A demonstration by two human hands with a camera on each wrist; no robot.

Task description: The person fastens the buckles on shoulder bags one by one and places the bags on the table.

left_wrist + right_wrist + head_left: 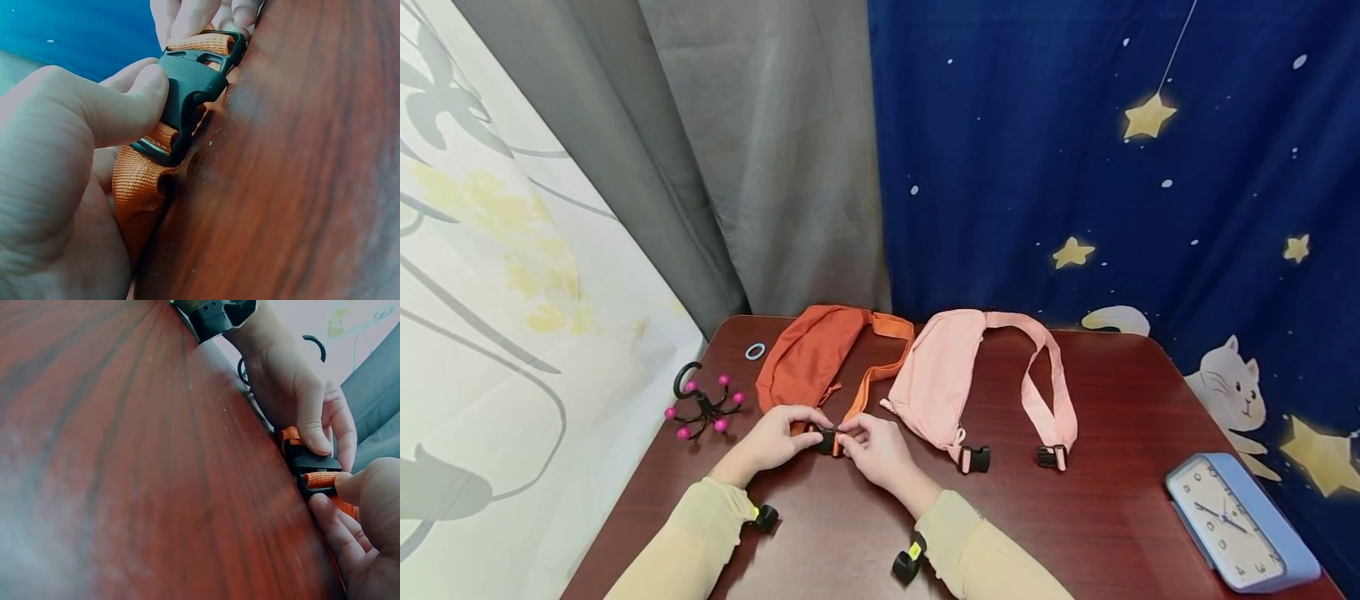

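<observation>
A rust-orange waist bag lies at the back left of the table, its orange strap looping off to the right. Both hands meet at its black side-release buckle, in front of the bag. With thumb and fingers my left hand pinches one half; the thumb lies on the flat face of the buckle in the left wrist view. My right hand pinches the other end, where the orange webbing threads through. The two buckle halves sit together, one inside the other.
A pink waist bag lies right of the orange one, its two buckle ends apart. At left stand a black hook rack with pink knobs and a small blue ring. A blue clock is at front right.
</observation>
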